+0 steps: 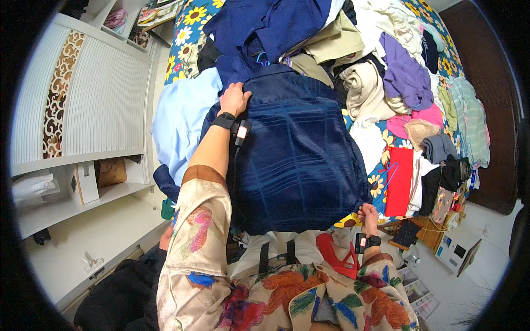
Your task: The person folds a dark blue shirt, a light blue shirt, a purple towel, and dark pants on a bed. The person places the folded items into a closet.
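A navy button-type shirt (292, 160) with faint blue check lines lies spread, back side up, across the bed's near edge. Its collar points away from me, toward a blue hanger (263, 59). My left hand (235, 100) is closed on the shirt by its left shoulder, fingertips curled out of sight. At the lower right corner of the shirt, my right hand (368, 214) pinches the hem. Left of the shirt lies a light blue shirt (185, 118), and beyond it a dark blue garment (276, 25).
Heaped clothes cover the sunflower-print bedsheet (194, 15), among them a purple garment (406, 74) and a folded red cloth (398, 182). A white cabinet (105, 94) with shelves stands at left. At lower left is another person in black (118, 298). A small white box-shaped device (457, 252) is at right.
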The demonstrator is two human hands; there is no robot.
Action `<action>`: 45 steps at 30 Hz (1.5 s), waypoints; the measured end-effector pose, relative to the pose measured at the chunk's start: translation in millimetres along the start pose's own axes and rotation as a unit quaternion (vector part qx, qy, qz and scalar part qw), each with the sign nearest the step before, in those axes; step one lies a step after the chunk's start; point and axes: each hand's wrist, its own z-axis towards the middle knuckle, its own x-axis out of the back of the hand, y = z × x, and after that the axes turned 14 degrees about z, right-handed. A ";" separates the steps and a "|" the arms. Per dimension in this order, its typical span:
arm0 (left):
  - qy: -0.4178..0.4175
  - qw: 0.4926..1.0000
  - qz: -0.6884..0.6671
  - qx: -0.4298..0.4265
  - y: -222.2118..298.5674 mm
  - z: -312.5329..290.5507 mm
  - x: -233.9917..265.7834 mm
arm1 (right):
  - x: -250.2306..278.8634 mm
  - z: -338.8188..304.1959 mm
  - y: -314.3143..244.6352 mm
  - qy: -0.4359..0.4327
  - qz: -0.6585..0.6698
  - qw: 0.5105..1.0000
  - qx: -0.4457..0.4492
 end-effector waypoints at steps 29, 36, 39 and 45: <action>0.059 0.689 -0.680 -0.242 273.6 -355.1 222.4 | -213.0 -321.6 -264.2 -0.303 -0.203 0.817 0.446; 0.054 0.637 -0.553 -0.533 233.7 -423.9 282.3 | -129.8 -437.5 -321.9 -0.214 -0.280 0.783 0.512; 0.055 0.683 -0.486 -0.542 172.2 -430.1 263.8 | -72.1 -486.2 -359.6 -0.037 -0.407 0.774 0.484; -0.068 0.800 -0.508 -0.314 72.3 -394.6 191.4 | 37.0 -571.4 -403.8 0.227 -0.386 0.550 0.705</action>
